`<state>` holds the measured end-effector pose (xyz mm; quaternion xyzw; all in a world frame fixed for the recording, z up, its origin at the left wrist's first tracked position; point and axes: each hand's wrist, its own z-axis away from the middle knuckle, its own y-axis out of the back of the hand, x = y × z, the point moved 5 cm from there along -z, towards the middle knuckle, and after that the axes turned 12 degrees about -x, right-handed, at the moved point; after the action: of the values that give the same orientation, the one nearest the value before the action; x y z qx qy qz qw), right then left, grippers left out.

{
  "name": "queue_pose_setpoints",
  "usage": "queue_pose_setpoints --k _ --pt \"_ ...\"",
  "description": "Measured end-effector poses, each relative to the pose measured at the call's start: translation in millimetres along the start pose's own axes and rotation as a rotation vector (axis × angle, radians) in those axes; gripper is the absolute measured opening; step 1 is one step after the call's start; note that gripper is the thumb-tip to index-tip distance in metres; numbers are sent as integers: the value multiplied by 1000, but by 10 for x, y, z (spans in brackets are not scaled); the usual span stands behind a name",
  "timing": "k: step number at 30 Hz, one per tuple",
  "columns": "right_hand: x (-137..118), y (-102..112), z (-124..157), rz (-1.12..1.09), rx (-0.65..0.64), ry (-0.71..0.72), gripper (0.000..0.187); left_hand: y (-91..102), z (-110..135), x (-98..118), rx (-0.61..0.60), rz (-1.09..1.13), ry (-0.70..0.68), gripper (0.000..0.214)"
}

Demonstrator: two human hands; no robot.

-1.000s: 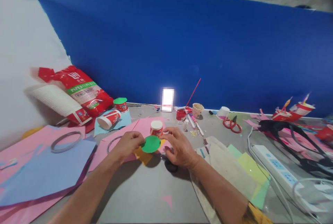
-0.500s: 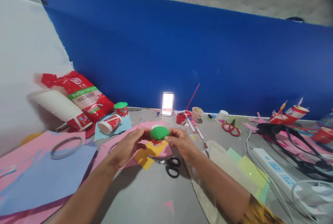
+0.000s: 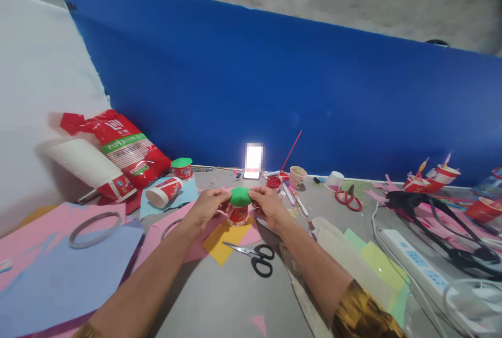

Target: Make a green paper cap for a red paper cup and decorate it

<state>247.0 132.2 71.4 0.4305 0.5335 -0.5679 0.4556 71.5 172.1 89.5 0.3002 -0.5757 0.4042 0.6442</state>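
A green paper disc (image 3: 240,196) lies over the top of a small red-and-white paper cup (image 3: 238,216), hiding the cup's upper end. My left hand (image 3: 209,206) pinches the disc's left edge between thumb and fingers. On the opposite edge, my right hand (image 3: 270,206) has a similar pinch. Beneath and in front of the cup is a piece of orange paper (image 3: 221,246). Black-handled scissors (image 3: 257,256) rest on the table just nearer to me, their blades pointing left. Another red cup with a green top (image 3: 182,169) stands farther back at left.
At left are a red cup bag (image 3: 131,144), stacked cups (image 3: 90,162), a tipped cup (image 3: 164,193), a grey tape ring (image 3: 96,229) and blue paper (image 3: 90,275). Rightward lie markers (image 3: 300,202), red-handled scissors (image 3: 348,199) and a power strip (image 3: 418,265). A blue panel (image 3: 266,81) stands behind.
The green disc has gone from tilted toward me to lying flatter over the cup, so more of the cup's side shows. Both hands stay at its edges. The camera view has shifted slightly.
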Motion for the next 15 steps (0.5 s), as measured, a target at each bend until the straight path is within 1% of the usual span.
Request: queue_pose_setpoints --k 6,8,12,15 --pt "32 101 -50 104 50 45 30 -5 -94 -159 -38 116 11 34" --pt "35 123 -55 161 58 78 30 -9 -119 -205 -52 160 8 33" --pt "41 122 -67 291 35 164 36 -19 -147 -258 -65 216 12 28" --pt "60 99 -97 378 3 212 35 -15 -158 -272 -64 236 15 25"
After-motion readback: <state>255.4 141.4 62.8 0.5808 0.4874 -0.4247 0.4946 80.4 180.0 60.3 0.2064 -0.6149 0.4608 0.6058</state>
